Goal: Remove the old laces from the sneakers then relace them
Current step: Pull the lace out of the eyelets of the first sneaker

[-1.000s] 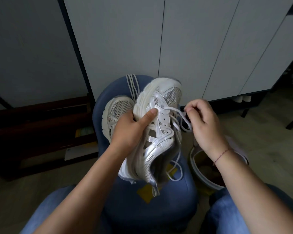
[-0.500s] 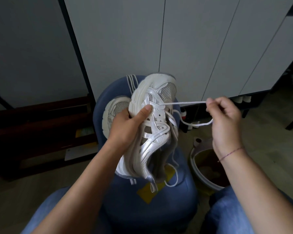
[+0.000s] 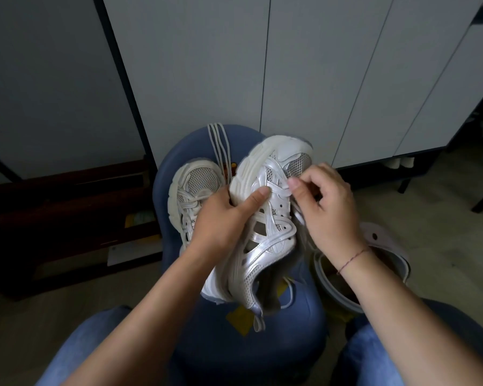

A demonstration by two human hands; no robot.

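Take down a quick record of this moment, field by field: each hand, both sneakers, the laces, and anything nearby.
left hand: grips the held sneaker, thumb across its upper
right hand: fingers pinch the lace at the eyelets near the toe
other sneaker: lies laced on the blue stool
loose laces: draped over the stool's far edge
floor: pale clog to the right of the stool

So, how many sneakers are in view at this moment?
2. The first sneaker is held up by the left hand, while the right hand pinches its lace. The second sneaker lies on the blue stool behind, partly hidden by the left hand.
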